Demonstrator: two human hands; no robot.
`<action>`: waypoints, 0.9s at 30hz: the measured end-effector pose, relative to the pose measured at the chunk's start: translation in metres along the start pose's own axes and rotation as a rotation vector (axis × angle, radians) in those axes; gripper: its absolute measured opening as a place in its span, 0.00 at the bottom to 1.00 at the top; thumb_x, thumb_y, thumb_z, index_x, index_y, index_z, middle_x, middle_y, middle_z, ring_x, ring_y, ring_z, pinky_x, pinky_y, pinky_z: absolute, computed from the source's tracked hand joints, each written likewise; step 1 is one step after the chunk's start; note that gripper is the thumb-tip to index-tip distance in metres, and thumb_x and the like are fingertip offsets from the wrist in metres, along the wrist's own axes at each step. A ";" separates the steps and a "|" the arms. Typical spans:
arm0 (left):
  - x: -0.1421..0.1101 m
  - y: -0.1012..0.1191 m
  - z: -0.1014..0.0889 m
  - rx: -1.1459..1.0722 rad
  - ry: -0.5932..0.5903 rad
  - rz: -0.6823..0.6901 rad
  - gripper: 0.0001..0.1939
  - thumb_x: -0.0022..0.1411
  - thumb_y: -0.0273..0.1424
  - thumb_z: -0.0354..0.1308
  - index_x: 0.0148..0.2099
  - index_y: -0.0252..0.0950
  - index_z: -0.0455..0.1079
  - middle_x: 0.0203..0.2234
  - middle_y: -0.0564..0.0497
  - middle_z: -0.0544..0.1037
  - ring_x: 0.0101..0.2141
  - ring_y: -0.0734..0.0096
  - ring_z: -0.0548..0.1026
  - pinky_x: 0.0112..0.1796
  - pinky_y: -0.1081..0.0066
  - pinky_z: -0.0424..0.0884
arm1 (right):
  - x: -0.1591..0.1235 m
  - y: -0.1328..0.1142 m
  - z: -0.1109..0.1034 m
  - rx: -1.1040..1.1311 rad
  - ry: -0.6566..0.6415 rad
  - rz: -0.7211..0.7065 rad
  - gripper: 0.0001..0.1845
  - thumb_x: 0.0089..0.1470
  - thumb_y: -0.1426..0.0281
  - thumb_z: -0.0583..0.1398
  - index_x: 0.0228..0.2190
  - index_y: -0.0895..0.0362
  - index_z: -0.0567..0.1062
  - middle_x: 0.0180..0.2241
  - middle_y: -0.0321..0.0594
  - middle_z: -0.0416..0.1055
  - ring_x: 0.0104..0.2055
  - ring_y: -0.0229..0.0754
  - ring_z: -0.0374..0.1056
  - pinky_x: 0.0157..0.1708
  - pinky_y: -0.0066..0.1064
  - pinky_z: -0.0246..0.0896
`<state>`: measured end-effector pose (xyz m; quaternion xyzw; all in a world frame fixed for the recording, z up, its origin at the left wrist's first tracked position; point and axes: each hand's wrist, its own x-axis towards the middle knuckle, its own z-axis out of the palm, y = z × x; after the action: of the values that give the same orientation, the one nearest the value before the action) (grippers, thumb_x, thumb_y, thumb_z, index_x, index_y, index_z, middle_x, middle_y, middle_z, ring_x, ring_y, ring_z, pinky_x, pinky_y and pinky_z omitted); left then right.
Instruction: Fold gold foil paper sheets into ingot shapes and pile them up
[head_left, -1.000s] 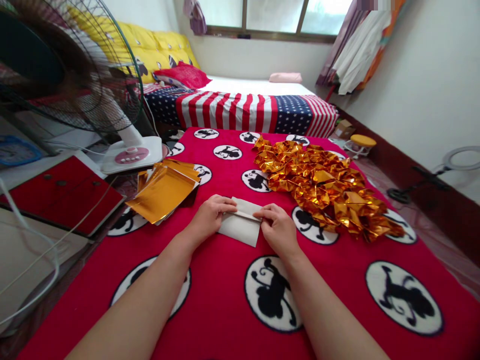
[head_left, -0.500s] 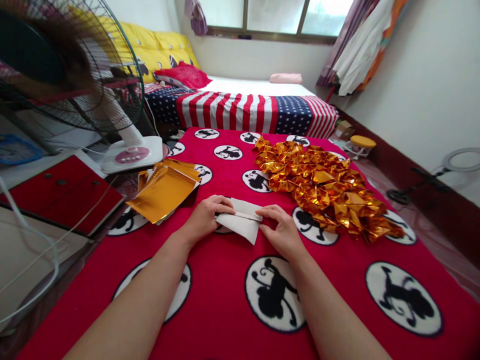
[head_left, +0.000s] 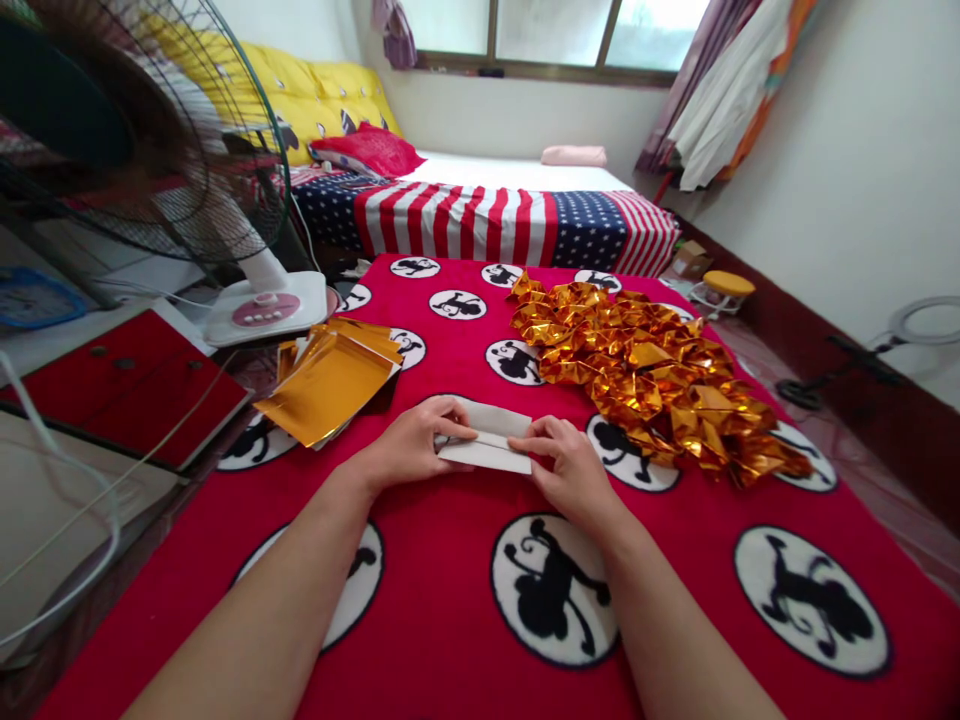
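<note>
A sheet of paper, pale side up and creased lengthwise, is held between my hands over the red blanket. My left hand pinches its left end, thumb on top. At the right end my right hand grips it between thumb and fingers. To the left lies a stack of gold foil sheets, slightly fanned out. On the right spreads a heap of folded gold foil pieces, nearest to my right hand. The underside of the held paper is hidden.
A fan stands at the left beside a red panel. Beyond the blanket is a bed with a flag-patterned cover. A yellow-topped stool and a ring-shaped stand are at the right.
The near flap of the paper has been turned up, so the sheet now looks narrower and straighter. Both hands have closed in along its middle crease; my right hand shifted slightly right.
</note>
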<state>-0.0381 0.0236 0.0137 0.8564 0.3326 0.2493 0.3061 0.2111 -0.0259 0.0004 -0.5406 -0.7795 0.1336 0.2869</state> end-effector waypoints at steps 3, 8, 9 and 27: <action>0.002 0.005 -0.005 -0.079 -0.048 -0.036 0.13 0.58 0.36 0.63 0.45 0.40 0.80 0.42 0.46 0.74 0.42 0.67 0.73 0.43 0.70 0.69 | 0.000 -0.005 -0.004 0.022 0.007 0.006 0.08 0.56 0.66 0.63 0.36 0.47 0.83 0.34 0.38 0.74 0.37 0.42 0.66 0.37 0.34 0.58; 0.005 0.008 -0.003 -0.105 -0.030 -0.041 0.14 0.65 0.35 0.55 0.35 0.35 0.80 0.38 0.46 0.75 0.41 0.68 0.72 0.44 0.71 0.68 | -0.001 -0.015 0.004 0.270 0.126 0.088 0.11 0.59 0.65 0.60 0.31 0.53 0.82 0.31 0.38 0.74 0.33 0.40 0.68 0.34 0.31 0.58; 0.006 0.009 -0.002 -0.099 -0.016 -0.044 0.15 0.65 0.36 0.55 0.32 0.35 0.79 0.37 0.46 0.75 0.41 0.68 0.72 0.44 0.72 0.68 | -0.001 -0.017 0.007 0.340 0.147 0.115 0.10 0.59 0.66 0.60 0.33 0.53 0.81 0.31 0.38 0.74 0.32 0.39 0.68 0.33 0.30 0.59; 0.003 0.010 0.005 -0.174 0.075 -0.216 0.02 0.52 0.27 0.65 0.29 0.34 0.78 0.29 0.49 0.81 0.32 0.69 0.76 0.36 0.71 0.71 | -0.012 -0.032 0.009 0.068 0.098 0.446 0.07 0.51 0.64 0.62 0.26 0.52 0.77 0.25 0.36 0.77 0.26 0.41 0.70 0.26 0.28 0.54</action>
<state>-0.0288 0.0184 0.0178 0.7758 0.4114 0.2747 0.3916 0.1840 -0.0485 0.0064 -0.6952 -0.6210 0.1936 0.3061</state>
